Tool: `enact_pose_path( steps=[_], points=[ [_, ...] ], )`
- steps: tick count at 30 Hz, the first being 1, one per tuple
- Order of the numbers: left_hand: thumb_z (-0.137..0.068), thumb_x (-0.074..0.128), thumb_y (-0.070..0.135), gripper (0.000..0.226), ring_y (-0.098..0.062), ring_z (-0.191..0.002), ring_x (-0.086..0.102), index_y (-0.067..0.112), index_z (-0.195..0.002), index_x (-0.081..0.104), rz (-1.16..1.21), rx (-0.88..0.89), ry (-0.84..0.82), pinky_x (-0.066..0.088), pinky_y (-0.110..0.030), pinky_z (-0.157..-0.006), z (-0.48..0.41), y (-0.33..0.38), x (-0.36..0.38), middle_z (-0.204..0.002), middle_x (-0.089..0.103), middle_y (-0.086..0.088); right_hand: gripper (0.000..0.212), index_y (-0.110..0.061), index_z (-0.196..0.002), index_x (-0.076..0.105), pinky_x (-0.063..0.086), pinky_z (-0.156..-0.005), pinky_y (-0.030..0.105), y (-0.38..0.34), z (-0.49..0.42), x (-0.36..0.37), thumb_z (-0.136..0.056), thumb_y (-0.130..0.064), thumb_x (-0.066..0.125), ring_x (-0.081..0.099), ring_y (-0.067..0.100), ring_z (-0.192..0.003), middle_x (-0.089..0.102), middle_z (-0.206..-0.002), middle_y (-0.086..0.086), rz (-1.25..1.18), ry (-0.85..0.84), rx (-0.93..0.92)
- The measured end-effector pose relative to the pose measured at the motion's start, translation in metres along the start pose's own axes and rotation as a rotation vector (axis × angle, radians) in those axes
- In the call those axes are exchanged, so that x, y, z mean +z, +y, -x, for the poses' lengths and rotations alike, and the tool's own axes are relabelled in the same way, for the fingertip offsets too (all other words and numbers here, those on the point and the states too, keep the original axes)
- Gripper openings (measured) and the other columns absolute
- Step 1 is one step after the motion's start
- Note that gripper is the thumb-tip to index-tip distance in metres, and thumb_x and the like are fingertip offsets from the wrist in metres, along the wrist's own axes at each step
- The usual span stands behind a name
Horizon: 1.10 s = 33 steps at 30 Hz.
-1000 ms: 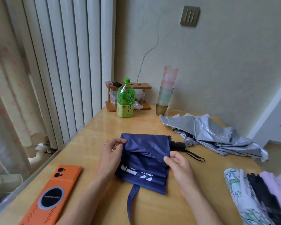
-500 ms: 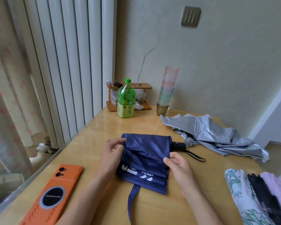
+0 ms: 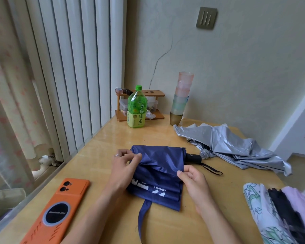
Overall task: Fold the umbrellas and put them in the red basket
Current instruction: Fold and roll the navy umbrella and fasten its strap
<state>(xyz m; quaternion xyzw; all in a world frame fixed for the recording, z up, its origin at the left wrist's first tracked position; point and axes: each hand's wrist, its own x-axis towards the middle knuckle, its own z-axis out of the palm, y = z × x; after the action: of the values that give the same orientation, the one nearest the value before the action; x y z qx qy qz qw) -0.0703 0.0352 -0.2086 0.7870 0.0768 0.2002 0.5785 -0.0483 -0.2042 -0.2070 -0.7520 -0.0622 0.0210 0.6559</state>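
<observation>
Yellow wooden tabletop [image 3: 113, 138] bears our half-folded navy fabric umbrella [image 3: 158, 166]; left hand [image 3: 125, 166] and right hand [image 3: 194, 180] pinch its pleats. Next, we judge: roll it tight.

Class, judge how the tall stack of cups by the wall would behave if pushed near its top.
The stack of cups is tall on a narrow base, so it would probably tip. The cups look like thin translucent plastic, likely light and unlikely to shatter.

Navy umbrella [image 3: 158, 166] with white lettering; silver umbrella [image 3: 232, 147]; orange phone [image 3: 56, 212]; green bottle [image 3: 136, 110]; yellow-tan table [image 3: 102, 150].
</observation>
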Motion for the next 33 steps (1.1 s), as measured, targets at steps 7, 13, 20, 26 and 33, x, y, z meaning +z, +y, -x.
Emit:
enact_pose_path(
  steps=[7,13,20,26,33],
  points=[
    [-0.09,0.074,0.038,0.025,-0.01,-0.105,0.058,0.03,-0.067,0.075,0.08,-0.048,0.118,0.043,-0.029,-0.096,-0.001,0.001,-0.004,-0.106,0.057,0.002,0.013,0.0,-0.098,0.064,0.046,-0.081,0.038,0.0,-0.003,-0.002,-0.098,-0.013,0.067,0.063,0.019,-0.085,0.074,-0.098,0.019,-0.008,0.02,-0.028],
    [-0.091,0.075,0.034,0.023,-0.01,-0.09,0.056,0.024,-0.07,0.077,0.016,-0.047,0.118,0.041,-0.028,-0.08,0.005,0.008,-0.005,-0.091,0.063,0.009,0.019,-0.004,-0.086,0.067,0.047,-0.078,0.03,-0.005,-0.002,-0.011,-0.097,-0.018,0.068,0.054,0.01,-0.072,0.061,-0.073,-0.004,0.005,0.047,-0.035],
    [-0.083,0.073,0.038,0.026,-0.012,-0.103,0.059,0.03,-0.059,0.072,-0.268,-0.143,0.078,0.048,-0.043,-0.092,0.006,-0.006,-0.007,-0.087,0.066,0.014,0.023,-0.011,-0.072,0.072,0.036,-0.058,0.022,-0.003,-0.001,-0.022,-0.089,-0.026,0.076,0.041,0.006,-0.055,0.048,-0.055,-0.013,0.426,0.013,0.083],
    [-0.083,0.062,0.042,0.016,-0.017,-0.108,0.043,0.029,-0.077,0.069,-0.688,-0.105,0.105,0.026,-0.035,-0.087,0.011,-0.002,0.0,-0.1,0.05,0.007,0.029,-0.011,-0.069,0.06,0.034,-0.054,0.023,-0.004,0.003,-0.012,-0.089,-0.026,0.073,0.039,0.008,-0.055,0.046,-0.055,-0.009,0.716,0.062,-0.01],
    [-0.095,0.05,0.033,0.036,-0.018,-0.135,0.043,0.027,-0.129,0.06,-0.621,0.549,0.007,0.04,-0.037,-0.109,0.013,0.002,0.018,-0.143,0.048,0.003,0.031,-0.016,-0.068,0.04,0.027,-0.051,0.025,-0.015,0.012,-0.002,-0.089,-0.022,0.061,0.034,0.011,-0.057,0.04,-0.058,-0.004,0.854,0.028,-0.008]
  ],
)
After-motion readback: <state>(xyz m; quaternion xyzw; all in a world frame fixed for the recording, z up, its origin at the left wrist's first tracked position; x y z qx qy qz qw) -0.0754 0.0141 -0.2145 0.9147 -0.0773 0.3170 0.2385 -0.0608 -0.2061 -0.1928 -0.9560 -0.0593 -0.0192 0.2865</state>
